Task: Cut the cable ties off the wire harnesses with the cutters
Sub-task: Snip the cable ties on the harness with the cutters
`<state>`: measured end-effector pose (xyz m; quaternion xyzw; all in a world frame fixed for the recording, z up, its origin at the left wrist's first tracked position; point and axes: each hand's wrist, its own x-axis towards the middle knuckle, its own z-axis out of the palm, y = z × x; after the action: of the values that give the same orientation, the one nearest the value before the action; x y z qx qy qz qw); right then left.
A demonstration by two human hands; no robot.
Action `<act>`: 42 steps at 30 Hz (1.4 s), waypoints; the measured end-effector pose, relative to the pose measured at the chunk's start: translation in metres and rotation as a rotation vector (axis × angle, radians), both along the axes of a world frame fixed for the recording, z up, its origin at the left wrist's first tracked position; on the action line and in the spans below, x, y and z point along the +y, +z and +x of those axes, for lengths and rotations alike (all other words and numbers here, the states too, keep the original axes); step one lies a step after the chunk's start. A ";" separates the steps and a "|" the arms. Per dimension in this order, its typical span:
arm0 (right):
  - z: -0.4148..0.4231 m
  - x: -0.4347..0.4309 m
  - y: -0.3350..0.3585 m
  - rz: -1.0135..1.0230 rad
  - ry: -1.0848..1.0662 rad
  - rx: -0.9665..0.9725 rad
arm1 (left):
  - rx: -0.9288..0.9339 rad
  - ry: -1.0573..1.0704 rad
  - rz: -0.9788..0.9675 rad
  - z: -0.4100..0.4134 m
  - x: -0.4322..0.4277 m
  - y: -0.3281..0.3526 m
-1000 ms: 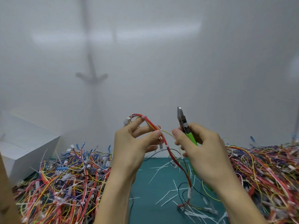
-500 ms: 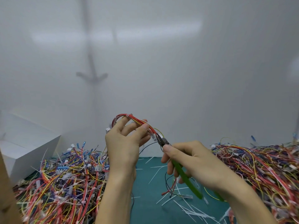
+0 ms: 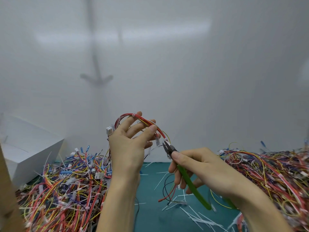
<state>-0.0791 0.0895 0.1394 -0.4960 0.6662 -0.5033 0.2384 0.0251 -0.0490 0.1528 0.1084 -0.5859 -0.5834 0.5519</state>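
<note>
- Head view, risk: the cutters (image 3: 184,175) have their nose at a white cable tie (image 3: 165,140) on the wire harness (image 3: 143,119), just right of centre frame. The jaws stand nearly closed. Whether the blade bears on the tie alone or also on a wire cannot be told.
- Head view, risk: in my judgement the chief hazard is a nicked or severed conductor, caused by the tip reaching past the tie into the red and yellow strands packed tight beneath it.
- Head view, risk: a second hazard is the harness slipping. It hangs in the air, held only above the cut, so the squeeze may push the bundle aside and miss the tie.
- Head view, risk: the left thumb sits close to the cutter nose, so a slip could catch skin.
- Head view, left hand (image 3: 128,148): its fingers (image 3: 132,122) are curled, and the bundle loops over them, pinched against the thumb. A further tie shows at the top of the loop.
- Head view, right hand (image 3: 202,166): its fingers (image 3: 173,169) wrap the green handles, with the thumb laid along the top near the pivot. The grip is firm and the handles are well drawn together.
- Head view, surroundings: heaps of harnesses lie lower left (image 3: 66,190) and at the right edge (image 3: 275,173). White tie off-cuts (image 3: 192,213) litter the green table (image 3: 150,210) between them.
</note>
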 end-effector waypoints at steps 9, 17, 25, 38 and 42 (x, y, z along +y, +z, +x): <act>-0.002 0.002 0.002 0.018 0.010 0.011 | 0.000 0.008 -0.008 0.000 -0.001 0.000; -0.001 0.003 0.003 0.011 0.015 -0.007 | -0.011 0.003 -0.011 0.000 -0.002 -0.001; 0.000 0.002 0.004 -0.004 -0.005 -0.004 | -0.043 -0.026 -0.026 -0.001 -0.003 -0.002; 0.001 0.003 0.005 0.004 -0.019 0.007 | -0.077 -0.055 -0.043 -0.001 -0.001 -0.001; 0.001 0.002 0.005 0.004 -0.020 0.009 | -0.079 -0.062 -0.036 0.000 -0.001 -0.001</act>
<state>-0.0783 0.0916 0.1444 -0.4911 0.6733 -0.5021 0.2312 0.0251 -0.0496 0.1516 0.1034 -0.6207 -0.5849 0.5119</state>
